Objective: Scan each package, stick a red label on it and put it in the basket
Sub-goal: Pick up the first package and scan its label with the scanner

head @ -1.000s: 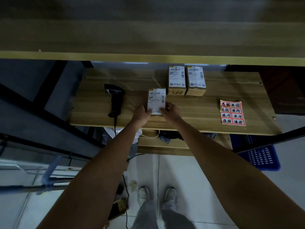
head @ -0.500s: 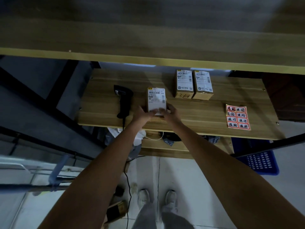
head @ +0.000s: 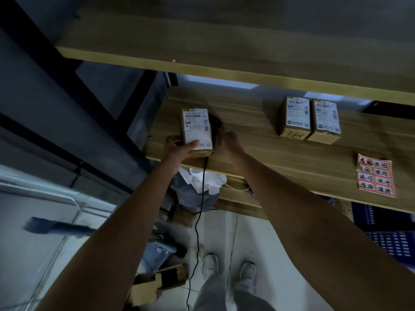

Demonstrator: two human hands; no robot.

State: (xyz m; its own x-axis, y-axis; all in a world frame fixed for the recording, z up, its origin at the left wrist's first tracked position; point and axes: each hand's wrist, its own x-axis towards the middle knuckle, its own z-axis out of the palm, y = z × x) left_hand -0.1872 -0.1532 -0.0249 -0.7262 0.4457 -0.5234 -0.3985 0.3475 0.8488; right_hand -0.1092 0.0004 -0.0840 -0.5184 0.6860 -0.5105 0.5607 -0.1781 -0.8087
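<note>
My left hand (head: 177, 148) grips a small cardboard package (head: 196, 129) by its near end, white shipping label facing up, just above the wooden shelf (head: 265, 153). The black barcode scanner (head: 216, 125) lies mostly hidden behind the package, its cable hanging over the shelf edge. My right hand (head: 230, 141) is at the scanner's handle with its fingers curled on it. Two more labelled packages (head: 295, 117) (head: 326, 120) stand side by side farther right. A sheet of red labels (head: 376, 175) lies at the shelf's right end. The blue basket (head: 395, 241) sits on the floor, lower right.
An upper shelf board (head: 224, 41) overhangs the work shelf closely. A dark metal frame (head: 67, 70) runs along the left. Below the shelf are crumpled bags (head: 197, 187), small boxes (head: 161, 281) and my shoes on the tiled floor.
My left hand has carried the package left and now holds it alone, over the scanner. My right hand let go of the package and went to the scanner's handle. The view swung left.
</note>
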